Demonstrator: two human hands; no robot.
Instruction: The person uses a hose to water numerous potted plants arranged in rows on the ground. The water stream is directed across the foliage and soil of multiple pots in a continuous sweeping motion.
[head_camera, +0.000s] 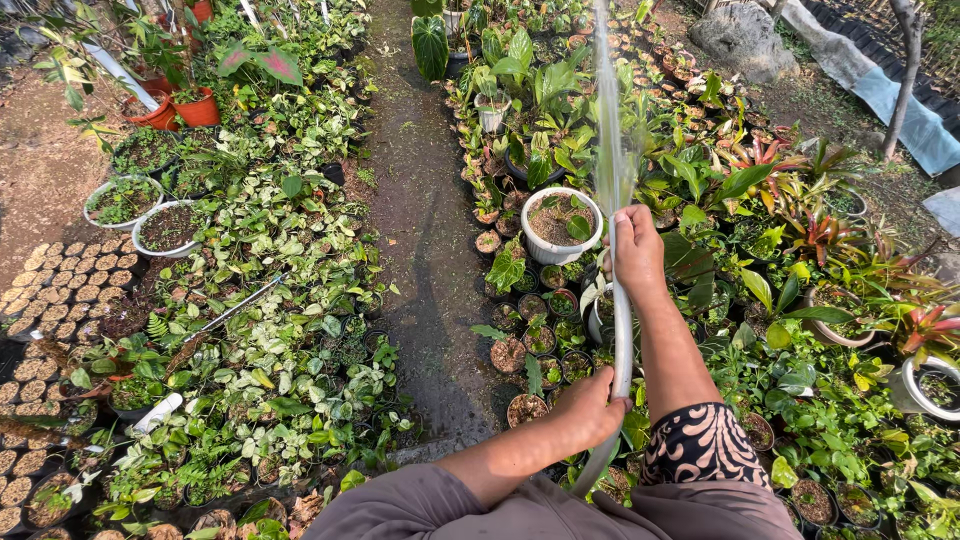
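Pale grey hose (622, 340) runs up the middle right of the view, held in both hands over the right-hand plant bed. Right hand (637, 250) is clenched round its upper end, thumb near the mouth; left hand (590, 408) grips it lower down, fingers wrapped round. Below the left hand the hose drops out of sight behind the arm. A flat sheet of water (608, 110) fans straight up and away from the right hand, thin and whitish, over the pots beyond. Just left of the right hand, a large white pot (560, 225) holds brown soil and one small green leaf. Around and below it, many small dark pots (528, 345) with soil and seedlings, packed close. Further right, a white pot (925, 385) by red-leaved plants (830, 235). A wet dirt path (425, 230) splits the two beds. Left bed: dense speckled green foliage, two white bowls (150, 215) of soil and small greenery, two orange pots (180, 108) behind, and rows of tiny brown seedling cups (60, 290) at the far left edge. Grey rock (742, 38) at top right.
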